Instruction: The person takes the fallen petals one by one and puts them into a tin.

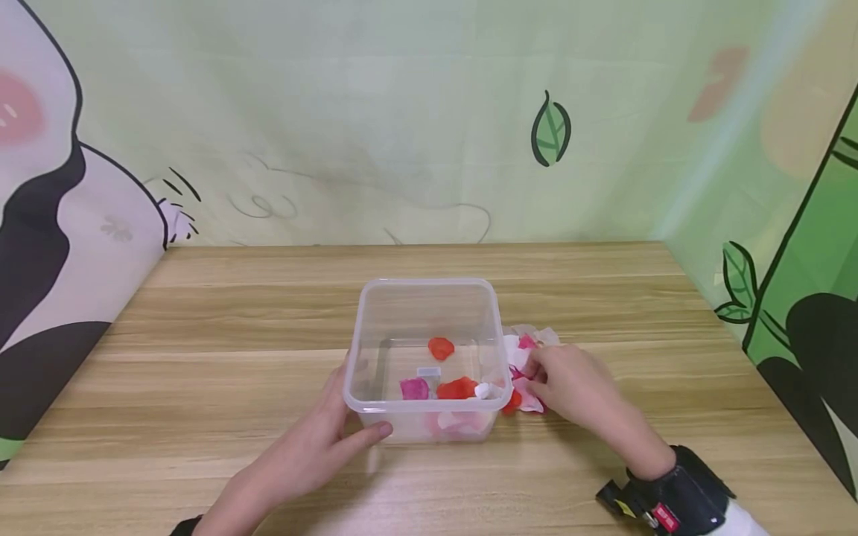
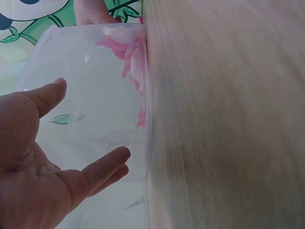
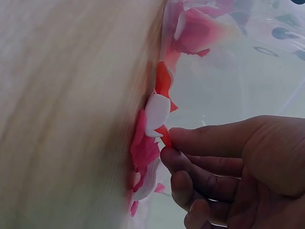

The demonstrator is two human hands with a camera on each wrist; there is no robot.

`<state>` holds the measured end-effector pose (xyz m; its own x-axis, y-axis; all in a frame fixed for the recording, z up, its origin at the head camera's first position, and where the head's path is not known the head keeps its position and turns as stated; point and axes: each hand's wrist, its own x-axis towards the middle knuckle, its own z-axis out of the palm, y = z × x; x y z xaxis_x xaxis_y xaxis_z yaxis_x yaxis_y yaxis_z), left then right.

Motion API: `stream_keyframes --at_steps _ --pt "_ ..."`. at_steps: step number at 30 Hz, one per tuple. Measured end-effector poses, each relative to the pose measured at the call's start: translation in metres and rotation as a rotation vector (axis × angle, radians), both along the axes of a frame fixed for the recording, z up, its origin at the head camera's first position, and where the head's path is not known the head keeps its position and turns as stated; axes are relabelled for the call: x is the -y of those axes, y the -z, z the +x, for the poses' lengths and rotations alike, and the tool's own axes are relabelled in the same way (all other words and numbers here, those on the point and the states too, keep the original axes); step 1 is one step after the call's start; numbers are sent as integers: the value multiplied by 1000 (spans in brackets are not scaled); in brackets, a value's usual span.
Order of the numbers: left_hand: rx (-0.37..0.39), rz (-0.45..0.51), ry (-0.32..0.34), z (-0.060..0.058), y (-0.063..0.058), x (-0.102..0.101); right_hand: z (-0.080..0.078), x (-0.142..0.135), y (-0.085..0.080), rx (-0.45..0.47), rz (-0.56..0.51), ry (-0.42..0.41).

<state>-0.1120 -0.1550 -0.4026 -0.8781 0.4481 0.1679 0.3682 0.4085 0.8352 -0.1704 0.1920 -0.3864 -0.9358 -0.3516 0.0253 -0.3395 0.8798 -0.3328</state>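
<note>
A clear square plastic box point(image 1: 429, 406) stands on the table with several artificial petals inside, among them a red petal point(image 1: 441, 348) and a magenta petal point(image 1: 414, 388). My left hand point(image 1: 313, 441) rests against its left front corner, thumb along the front and fingers spread at the left side. Beside the box's right wall lies a loose pile of petals point(image 3: 147, 148) in white, pink and red. Over this pile, my right hand point(image 1: 578, 383) pinches an orange-red petal point(image 3: 165, 137) between thumb and index fingertip, as the right wrist view shows.
The wood-grain table point(image 1: 268, 320) extends to both sides of the box. Behind it hangs a pale green printed backdrop point(image 1: 375, 126), with side panels at left and right. A black wrist camera strap point(image 1: 690, 491) is on the right forearm.
</note>
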Motion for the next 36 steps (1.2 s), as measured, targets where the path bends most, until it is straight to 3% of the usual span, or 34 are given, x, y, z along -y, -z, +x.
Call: stream_keyframes --at_steps 19,36 --pt "12 33 19 1 -1 0 2 -4 -7 -87 -43 -15" --pt "30 80 43 0 -1 -1 2 -6 -11 -97 -62 -23"
